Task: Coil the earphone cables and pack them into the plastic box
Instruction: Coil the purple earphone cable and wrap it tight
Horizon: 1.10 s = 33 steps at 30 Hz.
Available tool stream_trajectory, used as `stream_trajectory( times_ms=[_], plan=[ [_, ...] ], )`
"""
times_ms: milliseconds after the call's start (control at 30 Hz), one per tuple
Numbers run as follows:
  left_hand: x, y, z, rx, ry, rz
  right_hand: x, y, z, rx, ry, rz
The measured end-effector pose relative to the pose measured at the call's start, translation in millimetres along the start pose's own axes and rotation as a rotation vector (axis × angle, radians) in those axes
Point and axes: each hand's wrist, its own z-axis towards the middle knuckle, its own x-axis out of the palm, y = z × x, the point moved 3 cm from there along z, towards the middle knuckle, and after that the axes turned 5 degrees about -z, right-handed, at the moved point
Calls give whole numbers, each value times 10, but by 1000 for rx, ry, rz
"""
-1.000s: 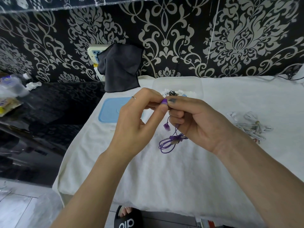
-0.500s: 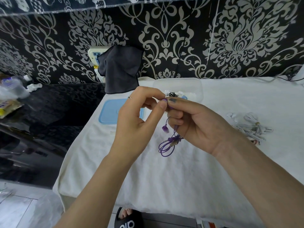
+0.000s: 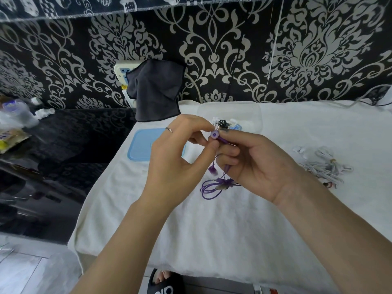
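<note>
Both hands hold purple earphones [image 3: 214,184] above the white cloth. My left hand [image 3: 180,158] pinches one purple earbud at its fingertips. My right hand [image 3: 254,164] grips the cable just behind that bud. The second bud dangles below, and the bundled coil of cable hangs under my right palm. Behind the hands stands the clear plastic box [image 3: 250,111], with black, white and blue earphones inside. Its blue lid [image 3: 140,147] lies flat to the left. A tangle of white earphones [image 3: 322,164] lies on the cloth to the right.
The table is covered by a white cloth [image 3: 212,230]; its front edge is near me and its left edge drops to a dark glossy surface [image 3: 53,155]. A dark grey cloth [image 3: 157,92] hangs on the patterned wall over a socket. A sandalled foot [image 3: 165,281] shows below.
My left fingers have shifted on the earbud, so its round purple face now shows at the fingertips. The hands and the dangling coil stay in almost the same place.
</note>
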Motion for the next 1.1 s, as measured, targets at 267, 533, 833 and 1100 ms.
stream_trajectory(
  times_ms=[267, 533, 833, 1100],
  plan=[
    [-5, 2, 11, 53, -17, 24, -6, -17, -1, 41, -2, 15],
    [12, -5, 13, 100, -20, 40, -4, -30, -6, 39, -8, 81],
    [91, 232, -48, -414, 185, -199, -107, 42, 55, -34, -93, -22],
    [366, 495, -311, -677, 700, -37, -176, 120, 79, -85, -143, 59]
  ],
)
